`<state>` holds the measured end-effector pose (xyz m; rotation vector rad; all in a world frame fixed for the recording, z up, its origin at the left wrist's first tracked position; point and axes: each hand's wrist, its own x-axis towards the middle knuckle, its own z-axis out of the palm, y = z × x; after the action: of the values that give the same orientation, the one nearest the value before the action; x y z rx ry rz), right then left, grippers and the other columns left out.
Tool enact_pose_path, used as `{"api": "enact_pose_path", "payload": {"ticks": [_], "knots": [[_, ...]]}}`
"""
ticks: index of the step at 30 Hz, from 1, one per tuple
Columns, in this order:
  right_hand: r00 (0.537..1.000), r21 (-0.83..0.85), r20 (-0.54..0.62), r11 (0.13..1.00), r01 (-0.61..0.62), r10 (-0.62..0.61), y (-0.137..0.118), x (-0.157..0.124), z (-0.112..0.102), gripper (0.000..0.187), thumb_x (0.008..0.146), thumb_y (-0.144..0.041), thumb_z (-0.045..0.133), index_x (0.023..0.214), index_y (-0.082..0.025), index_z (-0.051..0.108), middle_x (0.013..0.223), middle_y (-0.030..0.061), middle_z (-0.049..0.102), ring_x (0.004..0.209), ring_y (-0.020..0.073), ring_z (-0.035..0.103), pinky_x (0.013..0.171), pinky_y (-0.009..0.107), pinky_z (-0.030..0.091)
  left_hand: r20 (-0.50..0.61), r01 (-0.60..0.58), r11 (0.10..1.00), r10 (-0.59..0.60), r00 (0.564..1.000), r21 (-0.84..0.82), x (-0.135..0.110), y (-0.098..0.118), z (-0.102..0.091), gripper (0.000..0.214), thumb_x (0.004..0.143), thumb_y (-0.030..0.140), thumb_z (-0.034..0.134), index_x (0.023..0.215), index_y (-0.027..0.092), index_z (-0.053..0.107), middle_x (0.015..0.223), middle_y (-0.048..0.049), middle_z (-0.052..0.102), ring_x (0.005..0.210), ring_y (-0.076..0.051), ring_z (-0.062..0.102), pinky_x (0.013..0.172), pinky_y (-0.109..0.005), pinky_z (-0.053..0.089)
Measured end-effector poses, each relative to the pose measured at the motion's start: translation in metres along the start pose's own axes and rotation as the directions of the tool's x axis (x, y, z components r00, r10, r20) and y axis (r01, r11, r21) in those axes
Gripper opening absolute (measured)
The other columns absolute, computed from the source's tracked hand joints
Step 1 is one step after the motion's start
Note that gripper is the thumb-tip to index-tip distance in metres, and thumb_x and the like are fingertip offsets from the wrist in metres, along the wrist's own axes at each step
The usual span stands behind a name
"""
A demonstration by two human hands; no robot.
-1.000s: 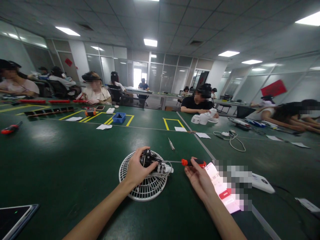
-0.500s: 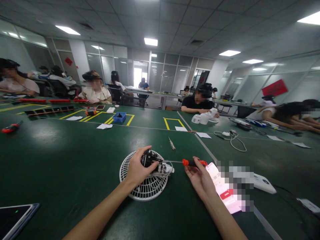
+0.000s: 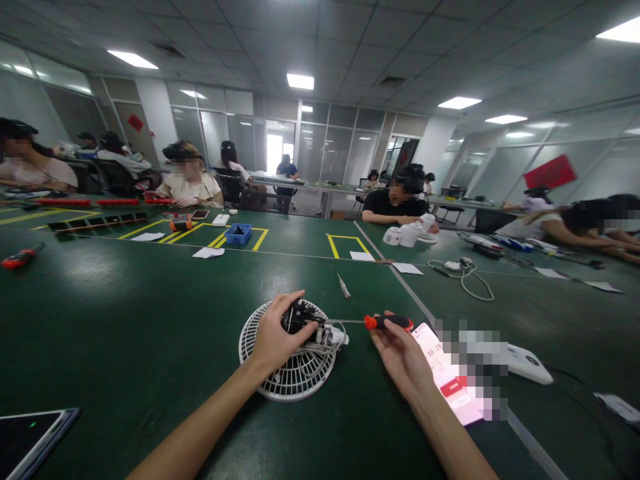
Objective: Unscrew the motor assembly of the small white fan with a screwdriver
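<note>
Compared with the frame half a second earlier, the fingers of the right hand (image 3: 406, 360) had shifted on the screwdriver (image 3: 389, 323), exposing more of its black grip. Left hand (image 3: 277, 337) and fan motor (image 3: 294, 320) showed no clear change. The timer on the phone (image 3: 451, 388) read 00:29.

Screwdriver orientation: long axis nearly level across the view, roughly parallel to the table (image 3: 150, 327); shaft pointed left, handle end right, near the phone's top edge. Tip met the motor's right side; could not tell whether it was seated in a screw.

Left hand clasped the motor between thumb and fingers; right hand held the handle in a loose finger grip. Motor sat over the white fan grille (image 3: 293, 399), with white cable (image 3: 320, 349) bunched beside it. A smaller screwdriver (image 3: 344, 287) lay beyond, tip pointing away.
</note>
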<state>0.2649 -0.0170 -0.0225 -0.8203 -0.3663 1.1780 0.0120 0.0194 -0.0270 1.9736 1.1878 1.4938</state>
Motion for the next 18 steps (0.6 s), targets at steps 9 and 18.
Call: {"api": "enact_pose_path", "payload": {"ticks": [9, 18], "knots": [[1.0, -0.042, 0.025, 0.999, 0.003, -0.002, 0.0023, 0.0021, -0.0048, 0.045, 0.057, -0.014, 0.093, 0.095, -0.023, 0.069, 0.086, -0.0009, 0.076, 0.086, 0.0191, 0.075, 0.079, 0.029, 0.065, -0.011, -0.008, 1.0, 0.008, 1.0, 0.003, -0.0003, -0.0014, 0.0003, 0.052, 0.08, 0.035, 0.079, 0.128, 0.028, 0.061, 0.122, -0.0057, 0.067, 0.113, -0.026, 0.064, 0.101, -0.047, 0.052], [1.0, 0.01, 0.011, 1.0, -0.02, 0.02, 0.0007, -0.0007, -0.0004, 0.04, 0.06, -0.018, 0.092, 0.093, -0.021, 0.07, 0.087, 0.0037, 0.076, 0.086, 0.0204, 0.074, 0.078, 0.031, 0.065, -0.006, 0.004, 1.0, -0.004, 1.0, 0.002, -0.0004, -0.0011, 0.0005, 0.052, 0.079, 0.036, 0.08, 0.128, 0.028, 0.06, 0.123, -0.006, 0.066, 0.114, -0.026, 0.063, 0.102, -0.048, 0.051]]}}
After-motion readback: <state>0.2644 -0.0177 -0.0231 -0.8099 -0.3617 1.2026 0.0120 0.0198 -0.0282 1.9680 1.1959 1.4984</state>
